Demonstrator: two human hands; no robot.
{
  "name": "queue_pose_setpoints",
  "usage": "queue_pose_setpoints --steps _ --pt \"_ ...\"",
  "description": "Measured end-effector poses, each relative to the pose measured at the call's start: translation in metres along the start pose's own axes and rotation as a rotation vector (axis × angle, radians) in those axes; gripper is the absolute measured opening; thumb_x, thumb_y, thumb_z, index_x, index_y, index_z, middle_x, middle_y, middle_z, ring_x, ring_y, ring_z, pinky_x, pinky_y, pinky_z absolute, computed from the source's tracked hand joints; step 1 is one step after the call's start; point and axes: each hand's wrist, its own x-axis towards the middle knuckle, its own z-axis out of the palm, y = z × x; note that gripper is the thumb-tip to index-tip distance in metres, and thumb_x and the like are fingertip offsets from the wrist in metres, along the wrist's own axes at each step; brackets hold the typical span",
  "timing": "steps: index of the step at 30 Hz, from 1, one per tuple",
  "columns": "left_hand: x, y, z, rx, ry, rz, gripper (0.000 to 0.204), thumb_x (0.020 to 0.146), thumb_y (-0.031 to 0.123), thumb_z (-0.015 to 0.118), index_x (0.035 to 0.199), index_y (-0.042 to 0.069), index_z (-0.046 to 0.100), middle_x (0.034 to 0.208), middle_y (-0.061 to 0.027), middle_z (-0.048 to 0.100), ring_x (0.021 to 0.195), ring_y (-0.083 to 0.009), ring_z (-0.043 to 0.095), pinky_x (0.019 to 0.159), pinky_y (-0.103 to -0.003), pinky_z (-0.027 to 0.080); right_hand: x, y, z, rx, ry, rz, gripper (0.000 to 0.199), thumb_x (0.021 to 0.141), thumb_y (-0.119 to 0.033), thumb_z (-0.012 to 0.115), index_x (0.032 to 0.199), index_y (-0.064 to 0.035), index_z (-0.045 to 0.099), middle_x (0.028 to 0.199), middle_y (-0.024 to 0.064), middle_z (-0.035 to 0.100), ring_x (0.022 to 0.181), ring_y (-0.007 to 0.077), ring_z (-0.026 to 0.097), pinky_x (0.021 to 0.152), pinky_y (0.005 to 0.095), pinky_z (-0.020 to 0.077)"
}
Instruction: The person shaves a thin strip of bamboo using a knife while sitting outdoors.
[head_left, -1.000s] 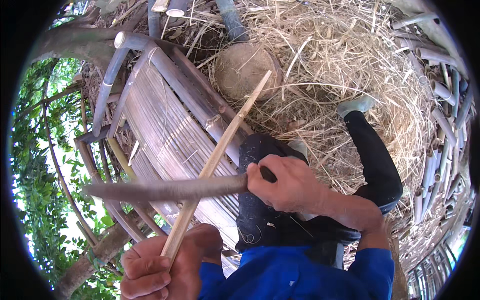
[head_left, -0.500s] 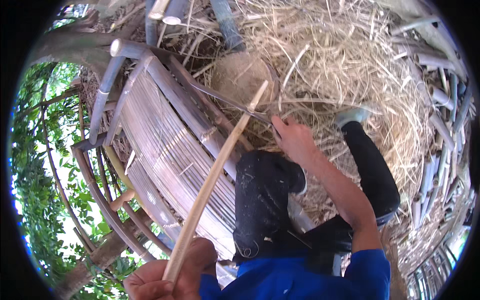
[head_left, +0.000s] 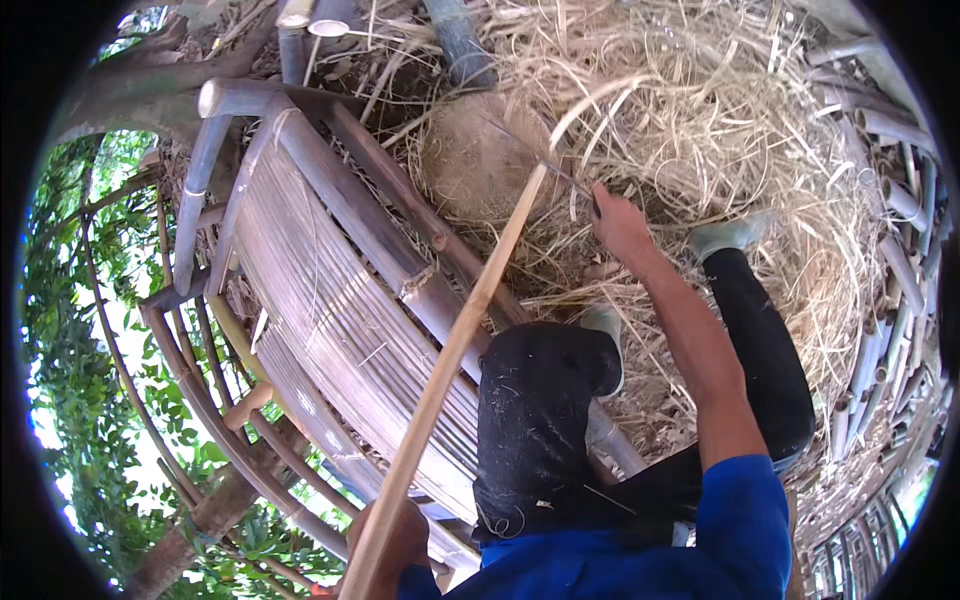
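Note:
A long pale bamboo strip point(head_left: 462, 335) slants up and away from the lower left. My left hand point(head_left: 402, 540) is closed round its near end, with the fingers partly hidden behind the strip and cut off by the lower edge. My right hand point(head_left: 622, 230) grips the handle of a long thin-bladed knife point(head_left: 567, 178), whose blade reaches up and left past the far end of the strip. The blade meets the strip near its tip, where a pale curled shaving point(head_left: 592, 108) rises. Beyond the blade sits a round wooden block point(head_left: 475, 165).
A bamboo bench point(head_left: 330, 260) with a slatted seat stands at my left, close to the strip. Loose straw-like shavings point(head_left: 700, 130) cover the ground ahead and to the right. Cut bamboo poles point(head_left: 890, 270) lie along the right side. My black-clad legs point(head_left: 540, 430) are below my hands.
My right hand and the knife have moved up and right, toward the strip's far end. A curled shaving now stands at the blade. The left hand has shifted right and lower.

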Motion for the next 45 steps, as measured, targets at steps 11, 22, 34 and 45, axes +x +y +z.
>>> queue_pose_setpoints --steps 11,22,34,45 --pt "0.012 -0.027 -0.002 -0.280 0.155 -0.230 0.030 0.109 0.031 0.040 0.085 0.014 0.043 0.063 0.0058 0.033 0.043 -0.0054 0.026 0.037 -0.023 0.023 -0.064 -0.069 -0.052 0.248 0.140 -0.139 0.027 0.093 -0.022 0.066 0.106 -0.0045 0.050 0.074 0.0204 0.064 0.067 0.0440 0.065 0.060 0.0504 0.0523" --pt "-0.002 -0.004 0.012 0.072 0.244 -0.326 0.038 0.108 0.048 0.040 0.088 0.017 0.041 0.066 0.0078 0.027 0.046 -0.0048 0.020 0.037 -0.023 0.016 -0.214 -0.189 -0.148 0.309 0.227 -0.672 0.022 0.088 -0.019 0.073 0.102 -0.0051 0.062 0.081 0.0088 0.057 0.059 0.0250 0.063 0.052 0.0376 0.0557" --pt "-0.009 0.000 0.012 -0.069 0.271 -0.357 0.037 0.107 0.048 0.045 0.084 0.019 0.040 0.066 0.0078 0.024 0.050 -0.0054 0.020 0.041 -0.024 0.017 -0.157 -0.155 -0.113 0.215 0.154 -0.358 0.010 0.094 -0.013 0.059 0.102 -0.0069 0.057 0.072 0.0161 0.058 0.056 0.0336 0.065 0.049 0.0419 0.0536" --pt "-0.007 -0.006 0.002 -0.053 0.204 -0.337 0.035 0.109 0.044 0.041 0.085 0.018 0.040 0.065 0.0080 0.023 0.050 -0.0052 0.021 0.039 -0.022 0.019 -0.182 -0.174 -0.137 0.305 0.217 -0.647 0.016 0.090 -0.016 0.068 0.097 -0.0078 0.056 0.075 0.0109 0.056 0.055 0.0235 0.064 0.042 0.0356 0.0533"
